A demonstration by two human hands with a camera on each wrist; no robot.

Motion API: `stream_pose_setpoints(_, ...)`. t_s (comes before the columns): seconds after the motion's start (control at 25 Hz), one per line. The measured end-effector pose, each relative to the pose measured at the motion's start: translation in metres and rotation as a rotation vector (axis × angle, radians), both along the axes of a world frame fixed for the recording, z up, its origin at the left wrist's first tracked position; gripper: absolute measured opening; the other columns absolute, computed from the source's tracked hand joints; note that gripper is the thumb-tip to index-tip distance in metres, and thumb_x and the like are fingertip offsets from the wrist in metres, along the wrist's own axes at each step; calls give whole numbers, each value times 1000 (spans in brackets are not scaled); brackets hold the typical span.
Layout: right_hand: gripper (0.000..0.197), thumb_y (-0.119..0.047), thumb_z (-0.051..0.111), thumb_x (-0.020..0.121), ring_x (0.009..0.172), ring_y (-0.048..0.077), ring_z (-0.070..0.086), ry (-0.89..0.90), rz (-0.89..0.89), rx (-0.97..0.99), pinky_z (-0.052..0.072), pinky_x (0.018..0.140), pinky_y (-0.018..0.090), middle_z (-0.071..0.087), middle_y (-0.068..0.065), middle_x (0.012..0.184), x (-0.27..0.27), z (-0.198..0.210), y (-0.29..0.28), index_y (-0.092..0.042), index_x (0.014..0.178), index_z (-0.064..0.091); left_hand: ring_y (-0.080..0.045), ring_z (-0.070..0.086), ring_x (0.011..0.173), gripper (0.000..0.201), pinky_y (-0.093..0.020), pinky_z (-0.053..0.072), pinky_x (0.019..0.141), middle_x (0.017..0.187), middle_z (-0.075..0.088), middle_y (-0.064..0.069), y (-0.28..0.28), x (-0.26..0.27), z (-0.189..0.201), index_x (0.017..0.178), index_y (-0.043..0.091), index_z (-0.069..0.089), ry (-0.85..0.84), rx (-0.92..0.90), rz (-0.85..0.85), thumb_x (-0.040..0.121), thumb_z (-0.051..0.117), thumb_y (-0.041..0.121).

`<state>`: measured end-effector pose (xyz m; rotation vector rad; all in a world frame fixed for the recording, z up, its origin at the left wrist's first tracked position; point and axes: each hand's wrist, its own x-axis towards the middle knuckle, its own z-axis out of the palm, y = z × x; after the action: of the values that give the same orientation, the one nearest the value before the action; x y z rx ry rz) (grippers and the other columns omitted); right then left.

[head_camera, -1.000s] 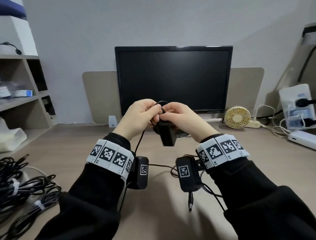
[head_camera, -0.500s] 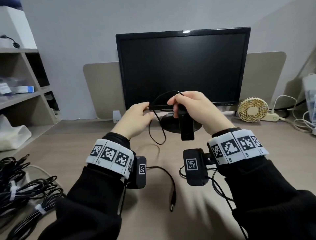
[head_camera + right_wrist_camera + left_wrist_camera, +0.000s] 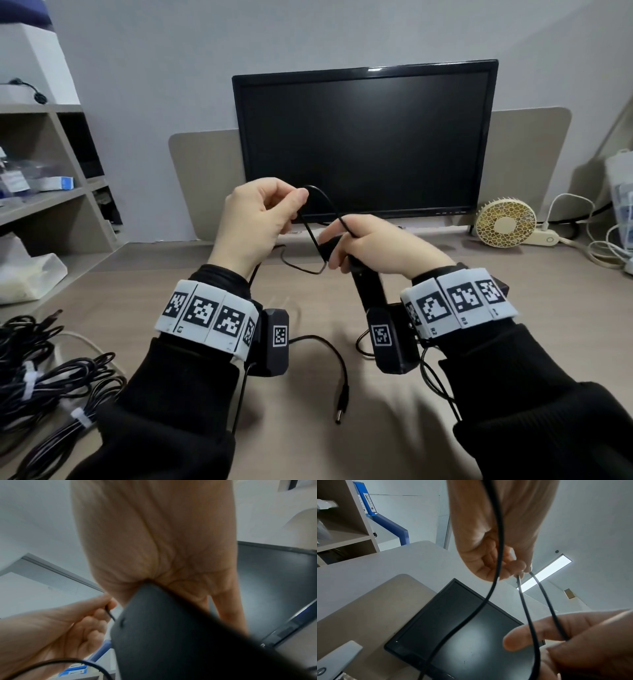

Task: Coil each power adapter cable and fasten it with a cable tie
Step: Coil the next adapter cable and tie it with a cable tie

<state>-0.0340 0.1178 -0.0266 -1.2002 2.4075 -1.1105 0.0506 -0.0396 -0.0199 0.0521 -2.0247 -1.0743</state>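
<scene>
Above the desk (image 3: 308,445) in head view: left hand (image 3: 255,226) pinches black cable (image 3: 322,205) between thumb and forefinger, other fingers curled. Right hand (image 3: 373,246) wraps fingers round black power adapter (image 3: 368,291), which hangs tilted below the fist, and also nips the cable at its forefinger. Cable loops between both hands; its barrel plug (image 3: 342,407) lies on desk between the forearms. Tied cable bundles (image 3: 37,380) at desk's left edge, monitor (image 3: 366,144) behind, small fan (image 3: 506,222) to the right

Left wrist view: left hand (image 3: 496,536) fingertips pinch two cable (image 3: 524,604) strands; right hand (image 3: 573,635) holds them lower down

Right wrist view: right hand (image 3: 154,540) closed on blurry power adapter (image 3: 180,635); left hand (image 3: 60,628) pinches cable (image 3: 109,614) end just beside it
</scene>
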Motion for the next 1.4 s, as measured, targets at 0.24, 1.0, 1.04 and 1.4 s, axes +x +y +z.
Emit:
stream_pose_setpoints(0.24,25,-38,44,99,72,6,50,106,63,101,37,63,23,56,-7,81,18,-2,-13,-18,90,57,-9,56,49,18,-28,52,56,56,60,7,12,4,4,73,14,66,41,74,-93,87,67,25)
stream_pose_setpoints(1.0,37,-25,34,104,50,8,33,-220,-61,-574,33,55,25,36,-10,49,4,7,-3,-14,81,60,-20,61,83,35,-39,51,86,96,66,-6,23,-11,-24,124,33,57,-670,-273,-390,89,58,38)
stream_pose_setpoints(1.04,39,-26,33,104,51,9,33,-208,-40,-579,32,56,26,36,-9,50,6,8,-5,-14,78,59,-20,62,89,29,-42,50,91,100,66,-4,25,-13,-27,116,27,61,-668,-297,-384,87,61,35)
stream_pose_setpoints(1.4,38,-21,31,105,47,10,39,-120,-93,-678,38,56,24,39,-11,43,2,18,10,-13,77,55,4,53,68,24,-18,39,66,70,60,14,6,11,0,73,24,64,-531,-288,-116,88,61,43)
